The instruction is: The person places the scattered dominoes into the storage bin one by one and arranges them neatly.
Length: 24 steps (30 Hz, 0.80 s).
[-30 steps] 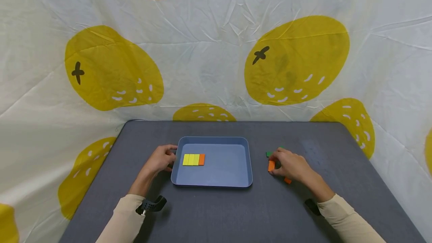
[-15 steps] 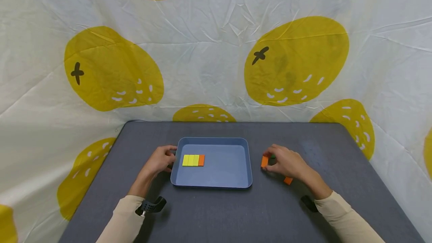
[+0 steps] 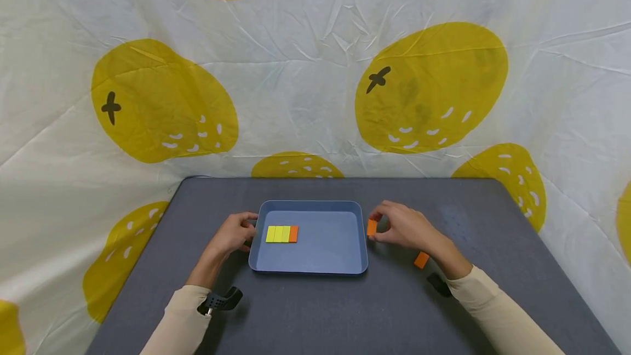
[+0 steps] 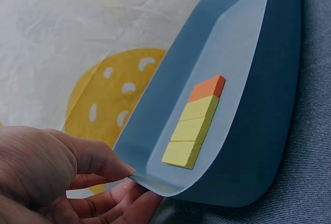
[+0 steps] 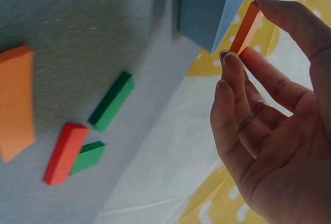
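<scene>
My left hand pinches the left rim of a blue tray, thumb above and fingers beneath, as the left wrist view shows. Three yellow blocks lie side by side in the tray's left part, with one orange block at the end of their row. My right hand pinches another flat orange block between thumb and fingertips. That block is at the tray's right rim in the head view, and stands off the tabletop in the right wrist view.
A loose orange block lies on the grey table near my right wrist. Two green blocks and a red block lie close together there, hidden by the right hand in the head view. A lemon-patterned cloth hangs behind.
My right hand has lifted the orange block and carried it left from the loose blocks to the tray's right edge. The left hand stays on the tray's rim.
</scene>
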Each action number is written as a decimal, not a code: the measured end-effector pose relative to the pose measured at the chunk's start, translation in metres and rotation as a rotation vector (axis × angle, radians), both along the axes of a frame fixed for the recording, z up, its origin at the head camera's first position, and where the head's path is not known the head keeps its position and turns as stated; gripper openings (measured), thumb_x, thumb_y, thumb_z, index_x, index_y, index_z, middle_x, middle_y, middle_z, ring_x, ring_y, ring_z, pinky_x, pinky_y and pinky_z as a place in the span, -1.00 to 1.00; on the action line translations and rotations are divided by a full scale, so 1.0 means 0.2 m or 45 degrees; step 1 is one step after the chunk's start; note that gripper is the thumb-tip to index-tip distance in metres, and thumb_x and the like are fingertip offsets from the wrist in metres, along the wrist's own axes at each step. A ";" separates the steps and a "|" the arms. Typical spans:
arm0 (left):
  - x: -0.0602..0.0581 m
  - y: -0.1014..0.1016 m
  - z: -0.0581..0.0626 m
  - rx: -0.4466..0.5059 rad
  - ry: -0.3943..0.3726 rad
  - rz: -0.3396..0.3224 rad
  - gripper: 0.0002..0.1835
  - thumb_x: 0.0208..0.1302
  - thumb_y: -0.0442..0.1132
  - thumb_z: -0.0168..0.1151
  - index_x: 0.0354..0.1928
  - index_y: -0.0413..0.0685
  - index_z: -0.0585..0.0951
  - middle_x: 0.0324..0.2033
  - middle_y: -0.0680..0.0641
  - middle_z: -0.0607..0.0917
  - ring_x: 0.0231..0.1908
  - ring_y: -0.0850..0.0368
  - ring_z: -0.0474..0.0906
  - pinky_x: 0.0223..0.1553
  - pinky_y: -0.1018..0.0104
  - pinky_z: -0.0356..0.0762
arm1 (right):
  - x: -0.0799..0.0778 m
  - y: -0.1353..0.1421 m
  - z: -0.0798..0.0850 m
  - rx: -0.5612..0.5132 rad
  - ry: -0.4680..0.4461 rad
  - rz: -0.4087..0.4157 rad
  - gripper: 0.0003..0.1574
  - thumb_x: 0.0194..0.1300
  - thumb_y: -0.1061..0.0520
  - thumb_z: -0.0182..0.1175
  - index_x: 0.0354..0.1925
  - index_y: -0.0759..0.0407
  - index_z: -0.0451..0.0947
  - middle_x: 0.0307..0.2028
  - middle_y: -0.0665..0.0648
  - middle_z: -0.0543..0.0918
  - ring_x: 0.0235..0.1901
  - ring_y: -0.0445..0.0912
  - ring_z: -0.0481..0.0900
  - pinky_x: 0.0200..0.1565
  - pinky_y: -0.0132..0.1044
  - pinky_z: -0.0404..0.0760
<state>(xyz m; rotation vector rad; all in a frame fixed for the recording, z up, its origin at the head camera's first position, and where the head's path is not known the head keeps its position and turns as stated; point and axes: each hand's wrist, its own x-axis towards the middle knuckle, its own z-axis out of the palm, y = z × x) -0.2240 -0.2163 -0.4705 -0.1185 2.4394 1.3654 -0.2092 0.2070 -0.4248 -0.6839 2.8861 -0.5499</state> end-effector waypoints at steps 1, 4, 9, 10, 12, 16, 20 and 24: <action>0.00 0.00 0.00 0.001 0.000 0.000 -0.45 0.36 -0.42 0.09 0.40 -0.29 0.41 -0.15 -0.28 0.62 -0.25 -0.10 0.60 -0.36 0.09 0.70 | -0.01 -0.01 0.01 0.001 0.001 0.007 -0.49 0.14 -0.16 0.49 -0.01 0.04 0.69 -0.14 0.00 0.66 -0.38 -0.26 0.55 -0.33 -0.24 0.59; 0.00 0.00 0.00 -0.001 0.001 -0.003 -0.45 0.36 -0.42 0.09 0.40 -0.29 0.40 -0.15 -0.28 0.62 -0.26 -0.09 0.60 -0.36 0.09 0.70 | -0.02 -0.05 0.02 -0.006 0.003 0.031 -0.48 0.13 -0.17 0.49 0.00 0.03 0.68 -0.14 -0.02 0.67 -0.39 -0.28 0.54 -0.32 -0.24 0.60; 0.00 0.00 0.00 -0.004 0.001 -0.010 -0.44 0.36 -0.42 0.09 0.41 -0.29 0.40 -0.16 -0.28 0.62 -0.28 -0.07 0.59 -0.35 0.09 0.70 | -0.04 -0.11 0.05 -0.027 -0.002 0.066 -0.50 0.13 -0.16 0.50 -0.01 0.01 0.69 -0.14 -0.04 0.67 -0.41 -0.30 0.53 -0.32 -0.25 0.57; 0.00 0.00 0.00 -0.001 -0.002 -0.009 -0.44 0.36 -0.42 0.09 0.41 -0.28 0.40 -0.16 -0.28 0.62 -0.28 -0.06 0.58 -0.35 0.09 0.70 | -0.04 -0.13 0.05 -0.029 -0.008 0.071 -0.50 0.13 -0.17 0.49 -0.01 0.00 0.69 -0.14 -0.04 0.67 -0.41 -0.31 0.53 -0.33 -0.26 0.57; 0.00 0.00 0.00 0.002 -0.003 -0.017 -0.44 0.36 -0.42 0.08 0.41 -0.28 0.40 -0.16 -0.28 0.62 -0.29 -0.06 0.57 -0.34 0.09 0.70 | -0.05 -0.15 0.06 -0.034 -0.014 0.084 -0.49 0.13 -0.17 0.50 -0.02 0.00 0.69 -0.15 -0.05 0.66 -0.41 -0.32 0.53 -0.34 -0.27 0.55; 0.00 0.00 0.00 0.011 -0.006 -0.016 -0.44 0.36 -0.43 0.08 0.41 -0.29 0.40 -0.18 -0.29 0.61 -0.29 -0.06 0.56 -0.33 0.08 0.71 | -0.08 -0.19 0.05 -0.030 -0.012 0.109 -0.49 0.11 -0.20 0.50 -0.03 -0.02 0.70 -0.16 -0.06 0.66 -0.39 -0.30 0.53 -0.34 -0.29 0.54; 0.00 0.00 0.01 0.017 -0.007 -0.004 -0.44 0.34 -0.43 0.09 0.40 -0.29 0.41 -0.19 -0.29 0.62 -0.29 -0.05 0.57 -0.34 0.08 0.72 | -0.10 -0.22 0.05 -0.023 -0.001 0.132 -0.54 0.11 -0.17 0.50 -0.06 -0.03 0.71 -0.17 -0.09 0.65 -0.30 -0.22 0.55 -0.30 -0.24 0.56; 0.00 0.00 0.00 0.014 -0.016 0.006 -0.45 0.33 -0.43 0.10 0.38 -0.29 0.42 -0.19 -0.27 0.62 -0.30 -0.05 0.57 -0.35 0.09 0.71 | -0.11 -0.25 0.05 -0.021 -0.028 0.141 -0.57 0.13 -0.14 0.49 -0.06 -0.04 0.70 -0.15 -0.10 0.64 -0.22 -0.15 0.60 -0.26 -0.20 0.57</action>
